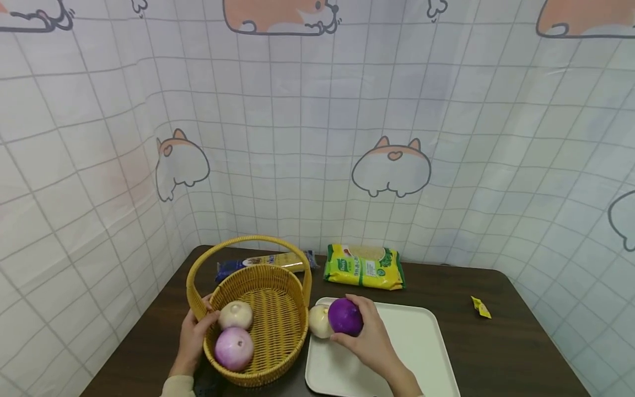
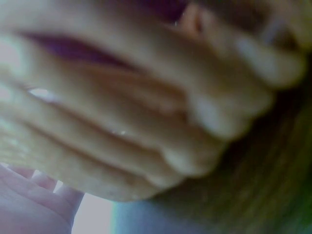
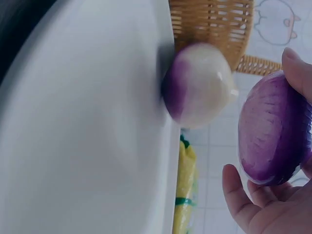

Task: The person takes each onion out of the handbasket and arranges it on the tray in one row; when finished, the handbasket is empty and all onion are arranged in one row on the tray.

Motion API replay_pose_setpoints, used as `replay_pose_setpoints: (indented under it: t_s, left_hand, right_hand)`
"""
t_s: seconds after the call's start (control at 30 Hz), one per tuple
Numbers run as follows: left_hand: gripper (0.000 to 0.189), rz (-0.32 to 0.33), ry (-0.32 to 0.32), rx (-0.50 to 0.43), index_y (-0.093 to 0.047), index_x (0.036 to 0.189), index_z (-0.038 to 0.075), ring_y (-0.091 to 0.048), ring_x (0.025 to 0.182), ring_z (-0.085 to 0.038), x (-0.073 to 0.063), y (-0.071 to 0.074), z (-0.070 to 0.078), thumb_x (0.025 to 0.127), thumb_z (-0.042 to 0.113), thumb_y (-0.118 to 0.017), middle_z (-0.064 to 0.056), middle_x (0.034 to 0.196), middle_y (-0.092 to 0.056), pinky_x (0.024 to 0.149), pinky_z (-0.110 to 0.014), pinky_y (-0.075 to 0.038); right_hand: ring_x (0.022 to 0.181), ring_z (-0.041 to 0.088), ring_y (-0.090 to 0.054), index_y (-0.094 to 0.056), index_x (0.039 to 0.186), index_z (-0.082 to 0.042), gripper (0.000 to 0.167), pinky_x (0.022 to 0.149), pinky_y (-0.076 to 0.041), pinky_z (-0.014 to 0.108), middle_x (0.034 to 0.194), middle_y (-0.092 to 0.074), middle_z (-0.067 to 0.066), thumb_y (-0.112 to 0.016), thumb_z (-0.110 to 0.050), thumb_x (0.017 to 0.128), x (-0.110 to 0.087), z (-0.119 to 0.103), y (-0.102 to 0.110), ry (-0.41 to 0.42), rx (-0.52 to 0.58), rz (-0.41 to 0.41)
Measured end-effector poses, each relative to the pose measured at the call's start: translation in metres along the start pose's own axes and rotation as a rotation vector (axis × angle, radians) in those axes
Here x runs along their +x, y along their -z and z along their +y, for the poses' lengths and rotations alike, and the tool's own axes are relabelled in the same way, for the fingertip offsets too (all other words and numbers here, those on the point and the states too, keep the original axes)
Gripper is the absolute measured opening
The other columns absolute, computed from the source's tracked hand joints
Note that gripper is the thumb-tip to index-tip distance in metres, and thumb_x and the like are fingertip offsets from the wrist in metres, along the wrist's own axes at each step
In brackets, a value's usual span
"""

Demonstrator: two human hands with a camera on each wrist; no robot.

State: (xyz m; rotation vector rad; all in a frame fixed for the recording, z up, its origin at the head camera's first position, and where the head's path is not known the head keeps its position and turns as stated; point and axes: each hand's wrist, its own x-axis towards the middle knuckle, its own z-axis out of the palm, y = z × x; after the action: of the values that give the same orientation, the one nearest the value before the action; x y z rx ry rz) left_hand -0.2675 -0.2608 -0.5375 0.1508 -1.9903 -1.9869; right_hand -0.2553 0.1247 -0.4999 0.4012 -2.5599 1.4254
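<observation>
My right hand (image 1: 369, 342) holds a deep purple onion (image 1: 345, 317) between thumb and fingers, above the white tray (image 1: 416, 353). The right wrist view shows this onion (image 3: 270, 129) off the tray. A white and purple onion (image 3: 200, 85) lies on the tray beside the woven basket (image 1: 278, 325). Two more onions sit inside the basket at its left: a whitish one (image 1: 236, 315) and a light purple one (image 1: 234, 349). My left hand (image 1: 195, 333) grips the basket's left side near the handle base. Blurred fingers (image 2: 122, 112) and dark weave fill the left wrist view.
Behind the basket lies a blue and yellow packet (image 1: 278, 261). A yellow and green bag (image 1: 364, 267) rests behind the tray. Near the right side of the dark table (image 1: 516, 353) is a small yellow wrapper (image 1: 480, 307). A patterned curtain (image 1: 307, 121) hangs behind the table.
</observation>
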Motion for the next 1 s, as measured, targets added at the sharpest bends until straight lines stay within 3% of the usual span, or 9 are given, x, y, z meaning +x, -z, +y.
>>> replay_pose_setpoints:
  t_s: [0.3,0.57,0.83,1.0]
  left_hand:
    - [0.026,-0.005,-0.037,-0.001,-0.041,0.111,-0.011,-0.049,0.12,-0.016,0.002,0.0,0.0,0.095,0.002,-0.056,-0.019,0.141,-0.046,0.091,-0.011,-0.042]
    - [0.025,-0.002,-0.038,0.004,-0.042,0.111,-0.011,-0.051,0.118,-0.013,0.001,0.001,-0.001,0.095,0.001,-0.056,-0.019,0.141,-0.047,0.089,-0.012,-0.043]
    - [0.024,-0.001,-0.03,-0.004,-0.041,0.111,-0.011,-0.051,0.119,-0.014,0.0,0.001,-0.001,0.095,0.001,-0.055,-0.019,0.142,-0.046,0.089,-0.011,-0.044]
    - [0.027,0.004,-0.03,-0.014,-0.041,0.112,-0.012,-0.053,0.116,-0.01,-0.001,0.0,-0.001,0.095,0.002,-0.057,-0.015,0.139,-0.048,0.089,-0.012,-0.045]
  right_hand:
    - [0.121,0.034,-0.052,-0.049,0.138,-0.018,0.082,0.097,-0.045,0.056,0.135,-0.047,0.01,-0.09,-0.027,0.068,0.002,0.02,0.014,-0.051,-0.066,0.024]
    - [0.123,0.038,-0.05,-0.045,0.141,-0.011,0.085,0.098,-0.044,0.059,0.137,-0.045,0.017,-0.089,-0.027,0.071,0.004,0.029,0.019,-0.112,-0.091,0.0]
    - [0.118,0.041,-0.052,-0.046,0.138,-0.001,0.085,0.098,-0.044,0.058,0.128,-0.048,0.024,-0.089,-0.03,0.07,0.002,0.038,0.019,-0.172,-0.131,-0.008]
    - [0.117,0.042,-0.054,-0.047,0.137,-0.002,0.084,0.096,-0.046,0.058,0.128,-0.05,0.025,-0.088,-0.032,0.07,0.001,0.041,0.018,-0.192,-0.127,-0.006]
